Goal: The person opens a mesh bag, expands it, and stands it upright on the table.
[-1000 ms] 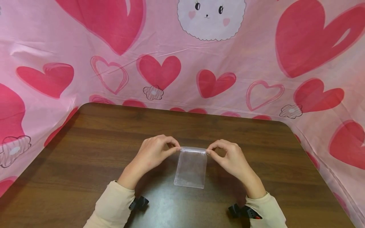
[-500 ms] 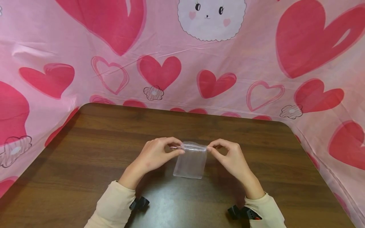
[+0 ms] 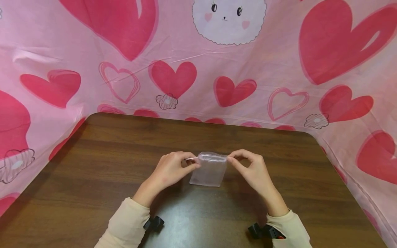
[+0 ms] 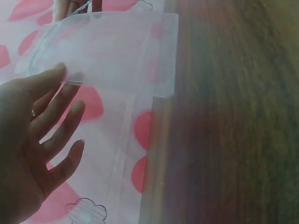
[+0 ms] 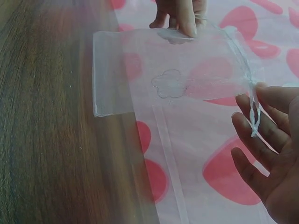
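Observation:
A sheer white drawstring pouch (image 3: 208, 175), flat and see-through, hangs between both hands over the table. My left hand (image 3: 172, 171) pinches its left edge near the gathered mouth, thumb in front. At the opposite upper corner, my right hand (image 3: 253, 169) pinches the pouch by thumb and forefinger where the cord comes out. A white drawstring (image 5: 254, 120) dangles in a short loop beside the right fingers in the right wrist view. In the left wrist view the pouch (image 4: 112, 53) looks smooth, and the other fingers of the left hand are spread loosely below it.
A dark brown wooden table (image 3: 118, 148) with rounded far corners lies beneath. Behind it and along its sides hangs a pink cloth (image 3: 204, 44) printed with hearts. Each sleeve carries a small black device (image 3: 154, 224) at the wrist.
The left hand has shifted from the upper left corner to a grip slightly further in, and the pouch's mouth has bunched. The pouch's lower edge has risen, and it now looks shorter.

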Demonstrator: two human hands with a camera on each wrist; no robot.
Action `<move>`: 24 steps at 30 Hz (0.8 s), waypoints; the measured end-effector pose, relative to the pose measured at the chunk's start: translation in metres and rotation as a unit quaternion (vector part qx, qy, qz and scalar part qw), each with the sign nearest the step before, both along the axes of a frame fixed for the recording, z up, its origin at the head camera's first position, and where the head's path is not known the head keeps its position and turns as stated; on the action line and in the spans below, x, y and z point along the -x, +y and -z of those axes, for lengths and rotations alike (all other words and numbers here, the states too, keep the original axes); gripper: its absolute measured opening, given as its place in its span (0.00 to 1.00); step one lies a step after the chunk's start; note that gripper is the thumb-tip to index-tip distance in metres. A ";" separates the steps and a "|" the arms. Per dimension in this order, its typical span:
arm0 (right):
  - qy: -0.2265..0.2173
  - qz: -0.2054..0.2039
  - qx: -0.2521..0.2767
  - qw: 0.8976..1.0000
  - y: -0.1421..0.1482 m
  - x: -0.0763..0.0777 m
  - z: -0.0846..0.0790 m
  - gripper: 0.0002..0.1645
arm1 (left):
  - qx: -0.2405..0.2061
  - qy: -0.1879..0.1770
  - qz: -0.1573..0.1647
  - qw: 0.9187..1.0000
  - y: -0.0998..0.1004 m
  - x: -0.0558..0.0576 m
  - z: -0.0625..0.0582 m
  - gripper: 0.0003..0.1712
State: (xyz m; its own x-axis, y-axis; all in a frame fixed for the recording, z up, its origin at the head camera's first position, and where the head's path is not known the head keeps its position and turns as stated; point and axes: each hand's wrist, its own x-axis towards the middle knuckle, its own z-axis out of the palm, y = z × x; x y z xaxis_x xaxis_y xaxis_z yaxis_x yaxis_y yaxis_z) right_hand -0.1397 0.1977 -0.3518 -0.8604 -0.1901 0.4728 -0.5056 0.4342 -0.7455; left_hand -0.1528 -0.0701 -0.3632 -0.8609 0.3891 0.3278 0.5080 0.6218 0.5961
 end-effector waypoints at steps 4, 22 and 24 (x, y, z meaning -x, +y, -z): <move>-0.010 -0.005 0.006 1.000 0.000 0.000 0.001 0.07 | -0.018 0.015 -0.009 1.000 0.001 0.001 0.002 0.04; -0.017 0.000 -0.026 1.000 -0.004 0.002 0.007 0.11 | -0.085 0.035 -0.046 0.995 0.003 -0.001 -0.002 0.06; -0.016 -0.001 -0.027 0.999 -0.005 0.002 0.007 0.08 | -0.089 0.038 -0.049 0.994 0.004 -0.002 -0.002 0.05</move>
State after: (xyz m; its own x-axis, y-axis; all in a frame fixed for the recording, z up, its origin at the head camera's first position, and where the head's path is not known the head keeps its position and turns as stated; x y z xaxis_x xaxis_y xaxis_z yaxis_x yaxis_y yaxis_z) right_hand -0.1417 0.1931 -0.3590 -0.8746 -0.2169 0.4337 -0.4828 0.4737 -0.7366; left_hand -0.1510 -0.0663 -0.3609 -0.8623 0.2351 0.4485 0.4975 0.5589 0.6634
